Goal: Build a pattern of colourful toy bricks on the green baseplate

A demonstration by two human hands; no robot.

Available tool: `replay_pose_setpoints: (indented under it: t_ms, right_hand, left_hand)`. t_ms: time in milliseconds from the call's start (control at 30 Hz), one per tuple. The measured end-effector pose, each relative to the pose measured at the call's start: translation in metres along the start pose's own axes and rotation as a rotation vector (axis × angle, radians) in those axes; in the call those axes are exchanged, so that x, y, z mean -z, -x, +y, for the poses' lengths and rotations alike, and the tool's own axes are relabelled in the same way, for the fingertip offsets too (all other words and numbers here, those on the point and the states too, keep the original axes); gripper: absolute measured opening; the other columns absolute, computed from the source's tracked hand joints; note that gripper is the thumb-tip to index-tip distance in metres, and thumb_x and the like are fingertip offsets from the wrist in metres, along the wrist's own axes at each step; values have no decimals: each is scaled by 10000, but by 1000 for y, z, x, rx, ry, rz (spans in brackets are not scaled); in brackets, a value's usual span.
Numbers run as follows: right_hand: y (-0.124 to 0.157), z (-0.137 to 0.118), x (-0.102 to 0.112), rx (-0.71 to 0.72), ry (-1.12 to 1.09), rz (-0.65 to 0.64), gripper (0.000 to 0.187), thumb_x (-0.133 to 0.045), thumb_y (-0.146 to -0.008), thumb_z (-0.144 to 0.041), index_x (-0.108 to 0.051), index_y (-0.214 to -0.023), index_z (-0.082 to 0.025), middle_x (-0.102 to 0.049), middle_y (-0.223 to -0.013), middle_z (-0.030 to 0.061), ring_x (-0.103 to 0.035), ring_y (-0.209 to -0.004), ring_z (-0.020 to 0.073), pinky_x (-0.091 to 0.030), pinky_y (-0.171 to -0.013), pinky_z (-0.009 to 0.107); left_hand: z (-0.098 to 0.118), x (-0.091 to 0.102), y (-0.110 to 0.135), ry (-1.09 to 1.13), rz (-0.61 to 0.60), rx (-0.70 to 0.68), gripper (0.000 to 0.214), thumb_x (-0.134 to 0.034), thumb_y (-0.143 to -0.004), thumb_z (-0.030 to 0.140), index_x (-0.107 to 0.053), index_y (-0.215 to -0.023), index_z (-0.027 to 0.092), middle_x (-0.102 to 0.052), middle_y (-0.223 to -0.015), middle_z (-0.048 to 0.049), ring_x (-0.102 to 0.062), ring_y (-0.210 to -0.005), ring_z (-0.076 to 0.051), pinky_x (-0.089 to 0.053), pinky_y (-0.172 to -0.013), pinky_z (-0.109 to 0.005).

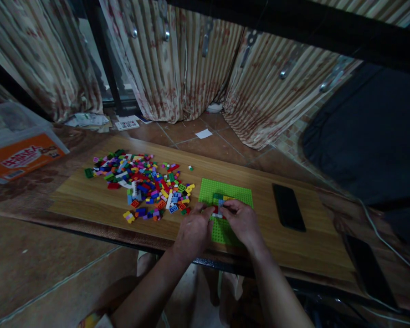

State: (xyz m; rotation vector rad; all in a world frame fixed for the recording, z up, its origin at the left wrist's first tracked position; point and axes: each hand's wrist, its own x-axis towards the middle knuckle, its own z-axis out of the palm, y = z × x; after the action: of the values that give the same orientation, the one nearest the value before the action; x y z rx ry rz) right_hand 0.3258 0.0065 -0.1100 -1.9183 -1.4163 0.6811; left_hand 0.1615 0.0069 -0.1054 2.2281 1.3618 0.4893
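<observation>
A light green studded baseplate (pixel 227 186) lies on the wooden board, with a small cluster of joined toy building bricks (pixel 220 201) at its middle. Dark green, yellow, light blue, red and white show in the cluster. My left hand (pixel 195 228) is closed, its fingertips pressed to the cluster's left side near a red brick. From the right, my right hand (pixel 241 221) grips the cluster with thumb and fingers pinched together. The fingers partly hide the bricks between them. Both hands rest over the near half of the baseplate.
Many loose coloured bricks (pixel 143 177) are heaped on the left of the wooden board (pixel 177 228). A black phone (pixel 289 207) lies right of the baseplate, another dark phone-like slab (pixel 371 269) farther right by a white cable. A clear box with an orange label (pixel 23 157) stands far left.
</observation>
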Motion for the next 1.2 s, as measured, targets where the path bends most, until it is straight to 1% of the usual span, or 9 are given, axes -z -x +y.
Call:
replay_pose_setpoints:
  t_ms: [67,200,333,467,567,667,900,1100,1200]
  right_hand:
    - [0,1,0,-8,-24,-4,186,-635,-748,-356,-688,-854,-212,-734,-812,31,-675,-741,192,-494,-697,308]
    - [-1,3,-1,-6,-69,-14,202,-633,-747,-347,-687,-875,-201,-733,-807,38,-676,-729,189,-500,-683,303]
    - [0,1,2,5,-5,-54,238,-612,-768,-342,-690,-946,-204,-726,-790,35,-669,-713,188,-494,-683,308]
    - [3,-1,6,33,41,-113,271,-620,-764,-302,-679,-1016,-219,-727,-821,28,-667,-745,188,-489,-731,323]
    - [5,0,6,50,5,-131,273,-611,-767,-272,-673,-1028,-224,-728,-851,26,-667,-785,186,-489,-760,326]
    - [6,2,5,57,-30,-134,251,-601,-763,-249,-673,-1001,-218,-725,-866,27,-666,-782,179,-492,-756,319]
    - [8,-3,3,54,-53,-67,213,-599,-749,-246,-675,-945,-211,-725,-855,32,-662,-755,180,-490,-727,316]
    - [10,-5,-2,117,67,36,144,-602,-735,-250,-678,-853,-217,-700,-830,31,-641,-736,183,-480,-700,311]
    - [9,-5,-4,103,44,29,115,-610,-725,-245,-667,-819,-213,-695,-821,29,-641,-732,178,-478,-691,299]
  left_hand:
    - [1,1,1,3,-19,-26,407,-460,-874,197,-530,-1274,226,-553,-1226,-97,-608,-1004,-209,-496,-912,-346]
    - [3,2,2,-17,-36,-81,415,-444,-863,161,-544,-1261,226,-545,-1234,-106,-610,-972,-212,-499,-905,-355]
    - [2,0,2,-19,-36,-107,465,-448,-832,118,-527,-1283,198,-533,-1246,-134,-607,-991,-221,-498,-911,-358]
    - [-1,0,2,-23,-57,-140,575,-469,-773,64,-488,-1333,192,-528,-1242,-154,-599,-1045,-231,-496,-923,-363]
    - [-1,1,2,-31,-76,-149,623,-478,-738,41,-484,-1344,186,-520,-1254,-167,-592,-1072,-240,-490,-939,-372]
    - [0,1,2,-36,-93,-126,632,-488,-731,44,-487,-1343,200,-517,-1274,-160,-596,-1068,-241,-494,-937,-382]
    - [-2,0,2,-40,-89,-137,673,-488,-727,39,-444,-1379,202,-534,-1260,-160,-561,-1139,-247,-488,-946,-377]
    - [1,-1,3,-64,-77,-107,661,-486,-737,53,-434,-1379,201,-515,-1282,-152,-579,-1089,-229,-487,-932,-350]
    - [3,-1,3,-83,-64,-83,629,-481,-754,66,-443,-1367,201,-514,-1281,-145,-594,-1044,-218,-495,-910,-336]
